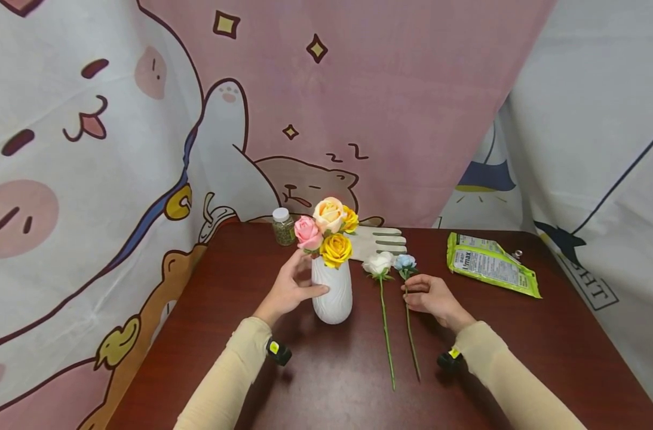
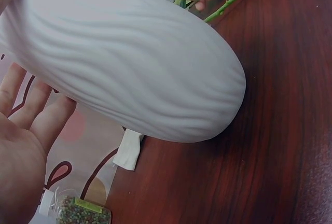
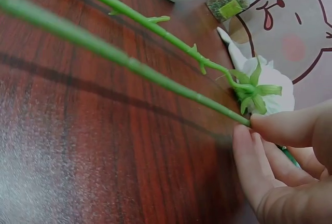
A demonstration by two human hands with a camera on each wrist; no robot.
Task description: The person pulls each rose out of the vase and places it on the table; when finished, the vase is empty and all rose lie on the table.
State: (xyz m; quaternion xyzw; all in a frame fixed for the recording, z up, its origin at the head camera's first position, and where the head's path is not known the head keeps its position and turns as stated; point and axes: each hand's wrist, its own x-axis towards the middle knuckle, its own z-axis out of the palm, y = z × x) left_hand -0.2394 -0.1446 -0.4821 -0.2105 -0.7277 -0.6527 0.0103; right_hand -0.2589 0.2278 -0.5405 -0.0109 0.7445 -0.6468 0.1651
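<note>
My left hand (image 1: pixel 291 288) grips a white vase (image 1: pixel 333 294) from its left side, thumb across the front and fingers behind. Wavy ridges cover the vase wall (image 2: pixel 135 63) in the left wrist view. From its mouth rise a pink rose (image 1: pixel 307 233), a peach rose (image 1: pixel 328 215) and yellow roses (image 1: pixel 336 249). To the right, my right hand (image 1: pixel 436 300) pinches the stem of a blue rose (image 1: pixel 405 262) just below the bloom, between thumb and fingertips. A white rose (image 1: pixel 380 264) with a long green stem lies beside it on the table.
Behind the vase are a white-capped jar (image 1: pixel 284 230) of small green bits and a white glove (image 1: pixel 365 242). A green and white packet (image 1: pixel 490 266) lies at the back right of the dark red table (image 1: pixel 331 382). Printed cloth hangs at the back and sides.
</note>
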